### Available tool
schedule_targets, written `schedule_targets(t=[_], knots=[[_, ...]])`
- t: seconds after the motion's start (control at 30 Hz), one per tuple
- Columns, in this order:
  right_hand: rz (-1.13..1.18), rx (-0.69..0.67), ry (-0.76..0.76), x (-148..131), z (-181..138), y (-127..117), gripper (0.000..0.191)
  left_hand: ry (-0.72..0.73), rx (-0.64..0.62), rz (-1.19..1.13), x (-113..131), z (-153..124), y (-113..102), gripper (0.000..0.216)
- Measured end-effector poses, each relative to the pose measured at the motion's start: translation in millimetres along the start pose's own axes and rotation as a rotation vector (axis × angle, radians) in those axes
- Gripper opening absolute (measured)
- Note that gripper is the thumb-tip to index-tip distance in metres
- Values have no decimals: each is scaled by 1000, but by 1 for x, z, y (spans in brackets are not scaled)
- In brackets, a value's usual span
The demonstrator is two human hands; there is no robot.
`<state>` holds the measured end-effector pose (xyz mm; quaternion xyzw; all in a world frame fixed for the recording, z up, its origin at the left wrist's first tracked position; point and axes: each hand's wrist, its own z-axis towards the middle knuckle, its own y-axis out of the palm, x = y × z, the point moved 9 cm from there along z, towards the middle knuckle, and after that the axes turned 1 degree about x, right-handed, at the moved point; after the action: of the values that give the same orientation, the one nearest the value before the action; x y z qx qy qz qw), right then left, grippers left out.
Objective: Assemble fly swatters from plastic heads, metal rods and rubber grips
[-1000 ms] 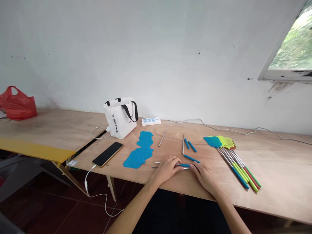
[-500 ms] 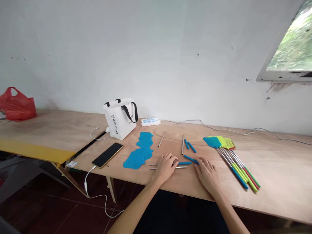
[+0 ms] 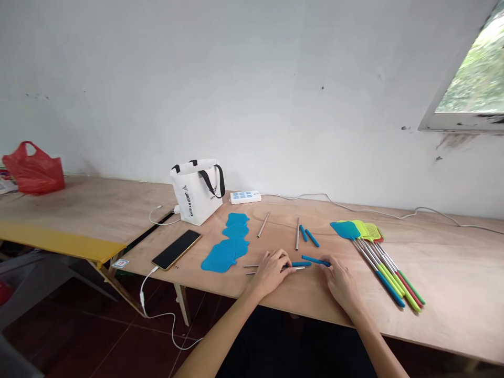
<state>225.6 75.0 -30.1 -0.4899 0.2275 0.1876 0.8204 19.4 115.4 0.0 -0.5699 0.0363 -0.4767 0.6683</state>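
Since the frame half a second earlier, the right hand (image 3: 340,281) and the blue tube (image 3: 313,260) at its fingertips sit slightly farther right. Thumb and fingers close on the tube's right end, hiding it; the rest points left, below the frame's centre. The left hand (image 3: 271,270), loosely curled, covers the middles of two rods (image 3: 251,265); whether it grips them cannot be told. A second tube (image 3: 302,264) emerges beside its fingertips, any join hidden. Both forearms run off the bottom edge; the window (image 3: 472,73) is cut off at upper right.
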Motion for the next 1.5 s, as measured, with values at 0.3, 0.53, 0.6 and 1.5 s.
schedule_targets(t=[0.3,0.53,0.6,1.5], knots=[[-74,-21,-96,-14,-3,6,29,-67,85,11,-9,1,-6,24],[-64,-6,-70,-12,-3,3,29,-64,91,-4,-7,1,-9,19],[-54,2,-60,-12,-3,1,30,-64,77,-11,-7,1,-8,19],[250,7,-1,-8,2,-5,43,51,-14,23,6,-1,-2,9]])
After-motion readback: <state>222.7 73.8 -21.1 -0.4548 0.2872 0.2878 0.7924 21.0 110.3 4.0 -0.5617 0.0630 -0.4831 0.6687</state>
